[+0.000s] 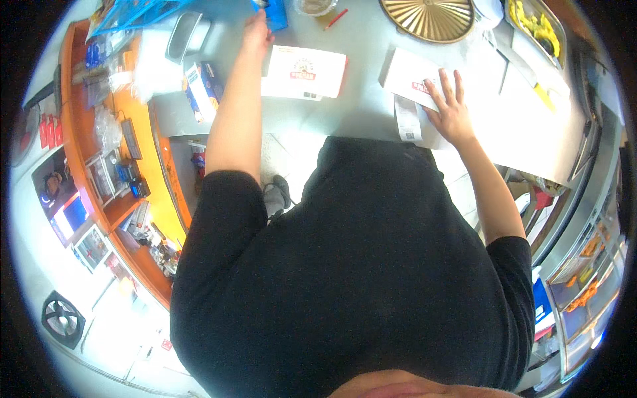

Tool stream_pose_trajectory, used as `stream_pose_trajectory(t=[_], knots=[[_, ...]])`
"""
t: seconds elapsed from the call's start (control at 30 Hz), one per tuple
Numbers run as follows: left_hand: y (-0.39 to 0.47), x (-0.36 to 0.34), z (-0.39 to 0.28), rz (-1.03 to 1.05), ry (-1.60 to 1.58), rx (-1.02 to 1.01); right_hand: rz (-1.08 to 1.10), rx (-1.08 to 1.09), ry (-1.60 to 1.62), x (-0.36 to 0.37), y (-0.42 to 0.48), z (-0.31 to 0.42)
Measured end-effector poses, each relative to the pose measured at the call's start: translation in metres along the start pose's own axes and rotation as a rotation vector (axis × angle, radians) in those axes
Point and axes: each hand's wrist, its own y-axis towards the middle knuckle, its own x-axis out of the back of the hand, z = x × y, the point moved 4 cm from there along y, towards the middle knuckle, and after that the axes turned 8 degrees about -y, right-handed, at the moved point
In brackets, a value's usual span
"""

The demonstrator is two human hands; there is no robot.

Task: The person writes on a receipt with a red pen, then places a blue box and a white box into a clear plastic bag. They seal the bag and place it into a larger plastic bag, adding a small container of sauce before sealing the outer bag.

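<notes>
My left hand [258,36] is at the top of the view, its fingers at the edge of a blue packet or box [276,15]; whether it grips this is unclear. My right hand [450,112] lies with fingers spread on a white printed cardboard box [404,74]. Under that box's near edge a paper receipt [408,119] sticks out. Another white printed box [307,72], with a red side, sits on the metal counter [363,109] between my hands, a paper partly beneath it. A blue and white carton [200,94] stands left of my forearm.
At the back are a blue wire basket [134,15], a metal napkin dispenser [184,37], a clear plastic container [316,6], a red pen-like stick [336,19] and a ribbed golden round lid [429,17]. A metal tray [561,35] of yellow food is at right, orange shelving [94,149] at left.
</notes>
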Motion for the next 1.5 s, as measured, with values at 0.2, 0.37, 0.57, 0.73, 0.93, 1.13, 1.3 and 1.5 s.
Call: stream_pose_trajectory(t=[0.2, 0.37, 0.57, 0.73, 0.93, 1.13, 1.3, 1.5], knots=[[0.052, 0.018, 0.017, 0.138, -0.241, 0.179, 0.153, -0.028, -0.047, 0.000, 0.004, -0.001], [0.003, 0.055, 0.057, 0.042, 0.146, 0.020, 0.192, -0.096, -0.033, -0.015, -0.004, -0.009], [0.039, 0.046, 0.031, 0.018, 0.977, -0.160, 0.138, -0.047, -0.008, 0.004, 0.001, 0.001], [-0.037, 0.014, -0.036, -0.262, 1.532, -0.429, 0.085, -0.085, -0.009, 0.009, 0.000, -0.001], [0.093, 0.100, 0.078, -0.067, 0.654, 0.044, 0.020, -0.033, 0.061, 0.009, -0.003, -0.004], [-0.160, -0.030, -0.014, -0.034, 0.278, -0.641, 0.174, -0.077, 0.185, 0.009, 0.000, -0.010], [-0.304, -0.144, 0.131, 0.195, -0.171, 0.064, -0.057, 0.008, 0.157, -0.044, -0.011, -0.021], [-0.310, -0.155, 0.197, 0.213, 0.050, 0.087, -0.121, 0.028, 0.080, -0.018, -0.011, -0.009]])
